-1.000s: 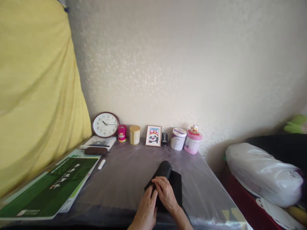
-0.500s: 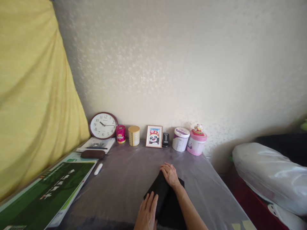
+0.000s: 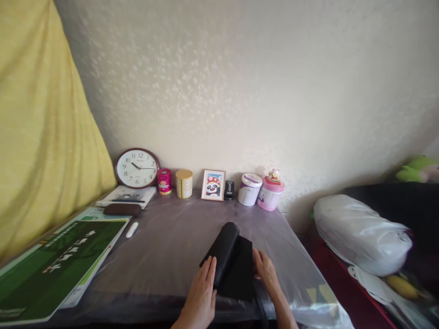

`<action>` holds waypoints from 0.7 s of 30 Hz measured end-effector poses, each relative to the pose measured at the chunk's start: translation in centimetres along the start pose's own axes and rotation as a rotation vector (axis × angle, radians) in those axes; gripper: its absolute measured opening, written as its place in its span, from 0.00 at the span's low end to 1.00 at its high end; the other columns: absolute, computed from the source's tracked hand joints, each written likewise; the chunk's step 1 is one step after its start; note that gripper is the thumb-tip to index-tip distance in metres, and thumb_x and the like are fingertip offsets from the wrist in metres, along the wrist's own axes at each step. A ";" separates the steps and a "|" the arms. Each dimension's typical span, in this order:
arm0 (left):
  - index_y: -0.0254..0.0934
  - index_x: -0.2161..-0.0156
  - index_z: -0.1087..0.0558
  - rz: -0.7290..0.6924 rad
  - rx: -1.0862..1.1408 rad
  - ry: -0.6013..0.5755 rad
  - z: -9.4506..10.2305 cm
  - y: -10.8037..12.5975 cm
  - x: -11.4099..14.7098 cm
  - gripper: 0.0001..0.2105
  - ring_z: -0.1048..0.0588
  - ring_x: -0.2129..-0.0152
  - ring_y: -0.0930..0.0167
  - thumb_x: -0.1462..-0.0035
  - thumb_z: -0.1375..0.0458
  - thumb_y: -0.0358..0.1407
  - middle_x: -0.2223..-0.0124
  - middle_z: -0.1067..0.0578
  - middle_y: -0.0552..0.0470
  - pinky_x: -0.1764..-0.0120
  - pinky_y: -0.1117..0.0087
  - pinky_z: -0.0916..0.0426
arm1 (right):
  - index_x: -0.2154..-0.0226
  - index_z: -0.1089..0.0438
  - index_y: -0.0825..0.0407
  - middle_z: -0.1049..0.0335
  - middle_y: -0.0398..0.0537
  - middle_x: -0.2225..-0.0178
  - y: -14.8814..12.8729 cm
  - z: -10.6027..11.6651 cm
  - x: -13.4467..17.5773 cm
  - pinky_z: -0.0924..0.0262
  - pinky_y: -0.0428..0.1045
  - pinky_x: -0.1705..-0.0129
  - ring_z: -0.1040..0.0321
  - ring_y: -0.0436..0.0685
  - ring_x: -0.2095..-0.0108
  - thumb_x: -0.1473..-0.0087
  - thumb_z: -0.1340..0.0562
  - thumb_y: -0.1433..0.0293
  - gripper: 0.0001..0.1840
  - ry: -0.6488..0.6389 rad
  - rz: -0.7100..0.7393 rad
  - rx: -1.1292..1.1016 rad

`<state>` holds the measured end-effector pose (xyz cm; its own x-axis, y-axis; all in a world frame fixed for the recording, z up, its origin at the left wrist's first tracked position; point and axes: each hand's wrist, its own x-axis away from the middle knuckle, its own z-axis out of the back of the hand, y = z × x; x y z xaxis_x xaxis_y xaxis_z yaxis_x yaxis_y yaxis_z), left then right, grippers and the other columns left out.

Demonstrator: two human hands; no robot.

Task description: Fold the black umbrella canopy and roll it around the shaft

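A black folded piece of soft material [image 3: 236,267] lies near the table's front edge, its left part bulging up in a rounded fold and its right part flat. A thin black strap hangs beside its lower right corner. My left hand [image 3: 202,290] rests along the left side of the fold with fingers stretched out. At the right edge, my right hand [image 3: 266,269] has its fingers bent and pinched on the flat part; the fingertips are partly hidden.
Green booklets [image 3: 65,265], a brown case [image 3: 122,209] and a white pen-like stick [image 3: 131,230] lie left. Along the wall stand a clock [image 3: 137,168], several tins and tubs, a framed panda picture [image 3: 213,185] and a small black object [image 3: 229,190]. A white plastic bag [image 3: 360,233] sits right.
My right hand has moved from the top of the black fold down to its right edge. The far end has lifted into a rounder roll, and the camera view has shifted.
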<state>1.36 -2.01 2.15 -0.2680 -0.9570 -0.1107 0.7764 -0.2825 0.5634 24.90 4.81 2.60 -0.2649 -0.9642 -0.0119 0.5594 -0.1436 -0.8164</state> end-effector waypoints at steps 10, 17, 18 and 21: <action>0.34 0.37 0.63 0.003 -0.053 0.018 -0.4 -0.2 0.1 0.38 0.52 0.38 0.64 0.52 0.53 0.24 0.34 0.56 0.43 0.41 0.60 0.49 | 0.64 0.32 0.53 0.26 0.51 0.72 -2.1 -1.7 1.6 0.38 0.49 0.69 0.28 0.61 0.67 0.54 0.45 0.55 0.21 0.024 0.065 -0.047; 0.31 0.37 0.62 0.051 -0.026 -0.048 0.5 0.4 0.1 0.37 0.51 0.39 0.65 0.53 0.54 0.22 0.34 0.55 0.40 0.41 0.64 0.49 | 0.62 0.31 0.54 0.25 0.52 0.69 -5.8 -2.3 0.8 0.40 0.50 0.63 0.29 0.62 0.63 0.51 0.46 0.62 0.17 0.046 0.140 0.101; 0.31 0.37 0.62 0.056 -0.017 -0.050 0.4 0.4 0.1 0.37 0.51 0.39 0.66 0.53 0.54 0.22 0.35 0.55 0.40 0.41 0.64 0.50 | 0.62 0.30 0.54 0.25 0.53 0.68 -6.4 -2.4 0.7 0.40 0.50 0.62 0.29 0.62 0.62 0.51 0.45 0.62 0.17 0.048 0.142 0.122; 0.31 0.37 0.61 0.071 0.010 -0.051 0.2 0.3 0.1 0.37 0.50 0.39 0.66 0.53 0.54 0.22 0.35 0.54 0.41 0.41 0.64 0.50 | 0.65 0.29 0.53 0.25 0.52 0.67 -7.6 -2.5 0.4 0.40 0.49 0.62 0.29 0.62 0.61 0.51 0.44 0.64 0.13 0.043 0.146 0.148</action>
<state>1.42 -2.13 2.49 -0.2411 -0.9701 -0.0283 0.7887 -0.2129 0.5768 18.58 6.11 7.38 -0.2041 -0.9671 -0.1515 0.7026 -0.0370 -0.7107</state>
